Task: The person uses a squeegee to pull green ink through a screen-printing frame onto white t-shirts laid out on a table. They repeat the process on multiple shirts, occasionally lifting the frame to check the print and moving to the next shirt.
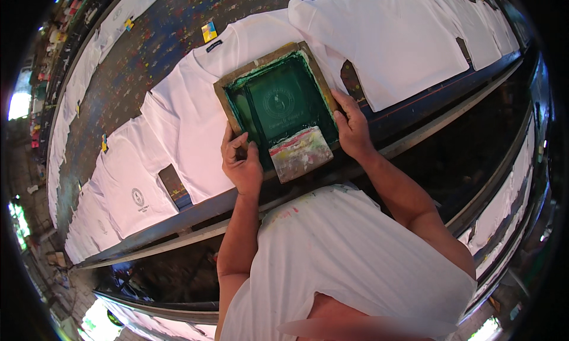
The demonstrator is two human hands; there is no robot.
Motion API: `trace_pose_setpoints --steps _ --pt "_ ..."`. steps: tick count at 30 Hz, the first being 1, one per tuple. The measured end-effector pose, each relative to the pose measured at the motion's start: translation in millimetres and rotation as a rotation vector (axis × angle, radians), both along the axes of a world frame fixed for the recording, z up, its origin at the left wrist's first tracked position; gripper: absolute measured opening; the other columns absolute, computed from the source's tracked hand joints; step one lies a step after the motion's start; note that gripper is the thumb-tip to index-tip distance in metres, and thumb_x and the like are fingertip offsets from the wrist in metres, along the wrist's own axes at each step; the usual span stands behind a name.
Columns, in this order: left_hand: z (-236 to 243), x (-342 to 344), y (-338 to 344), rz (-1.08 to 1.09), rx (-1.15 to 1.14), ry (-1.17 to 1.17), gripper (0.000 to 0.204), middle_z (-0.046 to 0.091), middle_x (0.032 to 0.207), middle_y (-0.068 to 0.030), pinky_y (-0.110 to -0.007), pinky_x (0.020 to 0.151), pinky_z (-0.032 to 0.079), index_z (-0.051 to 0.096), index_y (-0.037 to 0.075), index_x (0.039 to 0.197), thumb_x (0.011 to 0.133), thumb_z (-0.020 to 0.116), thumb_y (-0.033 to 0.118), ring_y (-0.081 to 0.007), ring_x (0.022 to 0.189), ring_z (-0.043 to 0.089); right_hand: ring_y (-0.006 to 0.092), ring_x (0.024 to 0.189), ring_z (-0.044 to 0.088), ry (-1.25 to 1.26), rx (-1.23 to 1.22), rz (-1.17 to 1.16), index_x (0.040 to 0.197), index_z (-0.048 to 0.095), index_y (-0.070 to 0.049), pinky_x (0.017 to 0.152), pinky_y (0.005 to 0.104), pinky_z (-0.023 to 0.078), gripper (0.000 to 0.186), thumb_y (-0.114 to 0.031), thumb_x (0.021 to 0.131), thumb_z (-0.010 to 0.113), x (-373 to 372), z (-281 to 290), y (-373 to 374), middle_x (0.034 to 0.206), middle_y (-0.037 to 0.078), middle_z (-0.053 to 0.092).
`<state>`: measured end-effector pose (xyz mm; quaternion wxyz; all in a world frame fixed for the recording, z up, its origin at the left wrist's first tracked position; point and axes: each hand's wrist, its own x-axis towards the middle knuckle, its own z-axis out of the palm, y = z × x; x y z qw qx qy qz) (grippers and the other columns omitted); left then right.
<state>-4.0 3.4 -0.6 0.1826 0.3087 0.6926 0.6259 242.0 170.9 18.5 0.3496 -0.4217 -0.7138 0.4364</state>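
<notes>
Head view shows a white top on the person, nearest of all, with small paint marks on its front. Just past it are the two hands. The left hand curls its fingers and thumb around the left side of a green screen-printing frame. The right hand grips the right side, a bit farther from the body. So the frame sits between the hands, with the body below it. It looks almost square, so no side stands out as long. Its far edge leans to the left.

A paint-smeared squeegee block lies over the near edge of the frame. Its long side runs from low left to high right. It is to the right of the left hand, and to the left and nearer the body from the right hand. Both hands are close to it, but neither seems to hold it.

Under the frame is a white T-shirt. I cannot tell if the frame touches it. To the left is a T-shirt with a dark round print. To the right is a plain white T-shirt. Past the collar, a blue and yellow tag is on the paint-spotted table.
</notes>
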Motion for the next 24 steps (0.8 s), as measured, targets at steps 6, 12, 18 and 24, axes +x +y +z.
trace_pose_setpoints --steps 6,12,18,24 --pt "27 -31 4 -0.103 0.010 0.089 0.064 0.054 0.173 -0.0219 -0.041 0.112 0.059 0.066 0.007 0.153 0.093 0.081 -0.009 -0.0303 0.144 0.065 0.0385 0.129 0.070 -0.038 0.358 0.137 0.142 0.073 -0.001 0.112 0.0477 0.054 0.046 -0.004 0.097 0.081 20 58 -7 0.141 0.021 0.074" --pt "93 -111 45 -0.534 -0.450 0.759 0.102 0.048 0.175 -0.0256 -0.055 0.130 0.043 0.054 0.016 0.170 0.078 0.097 0.001 -0.0501 0.157 0.048 0.0328 0.125 0.071 -0.287 0.659 0.650 0.130 0.080 -0.006 0.108 0.0477 0.057 0.033 -0.012 0.098 0.075 3 90 -40 0.130 0.011 0.077" --pt "126 -122 90 -0.730 -0.790 1.014 0.118 0.051 0.171 -0.0228 -0.060 0.123 0.049 0.048 0.025 0.175 0.072 0.105 0.024 -0.0472 0.155 0.050 0.0316 0.117 0.072 -0.384 0.689 0.592 0.125 0.080 -0.006 0.105 0.0450 0.057 0.041 -0.007 0.084 0.081 -21 93 -43 0.116 0.008 0.076" --pt "131 -113 98 -0.711 -0.922 1.107 0.116 0.067 0.149 -0.0166 -0.058 0.114 0.056 0.052 0.028 0.172 0.070 0.107 0.034 -0.0412 0.143 0.062 0.0364 0.117 0.074 -0.527 0.598 0.725 0.123 0.080 -0.006 0.102 0.0480 0.059 0.037 0.000 0.086 0.074 -36 112 -20 0.116 0.013 0.079"
